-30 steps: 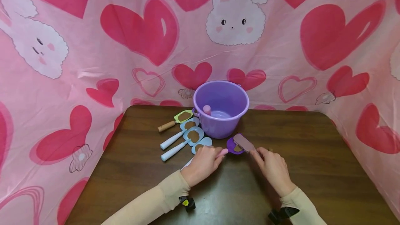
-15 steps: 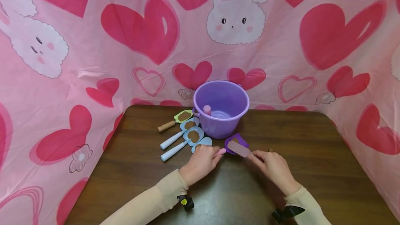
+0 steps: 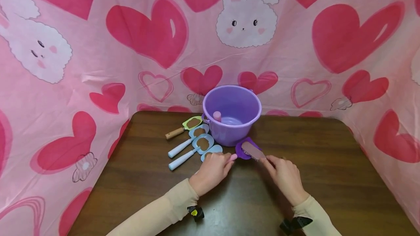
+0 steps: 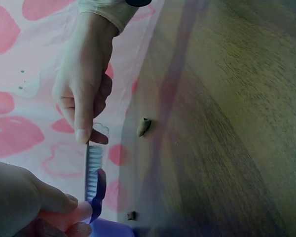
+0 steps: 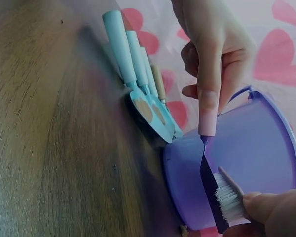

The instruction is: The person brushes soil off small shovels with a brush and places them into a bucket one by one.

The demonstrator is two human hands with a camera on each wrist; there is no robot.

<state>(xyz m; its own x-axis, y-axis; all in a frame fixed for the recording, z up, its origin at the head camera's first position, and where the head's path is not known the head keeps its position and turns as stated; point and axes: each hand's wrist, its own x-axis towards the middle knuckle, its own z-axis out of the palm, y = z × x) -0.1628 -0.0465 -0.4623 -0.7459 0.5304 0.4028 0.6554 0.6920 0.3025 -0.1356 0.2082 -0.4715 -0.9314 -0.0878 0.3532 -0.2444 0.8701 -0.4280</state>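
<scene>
My left hand (image 3: 211, 170) grips the pink handle (image 3: 233, 157) of a small trowel with a purple blade (image 3: 239, 151). Between the thumb and fingers of my right hand (image 3: 288, 177) is a flat-backed brush (image 3: 253, 150) with pale bristles. Its bristles (image 5: 228, 201) meet the face of the purple blade, as the right wrist view shows. In the head view the brush hides part of that blade. Just behind the blade stands a purple bucket (image 3: 226, 134). Beyond my left hand lie several blue trowels (image 3: 203, 143) with brown patches on their blades; the hand partly covers the nearest.
A green trowel (image 3: 192, 122) with a wooden handle lies left of the bucket. Inside the bucket, a pink handle (image 3: 217, 115) leans upward. Small brown bits (image 4: 144, 127) sit on the wooden table (image 3: 328, 177). Pink heart-patterned cloth (image 3: 203, 39) hangs behind and at both sides.
The brush has gone back and forth over the purple blade, first right, then lower left, now slightly up again. The blade's angle has shifted. My left hand has hardly moved; the bucket stays put.
</scene>
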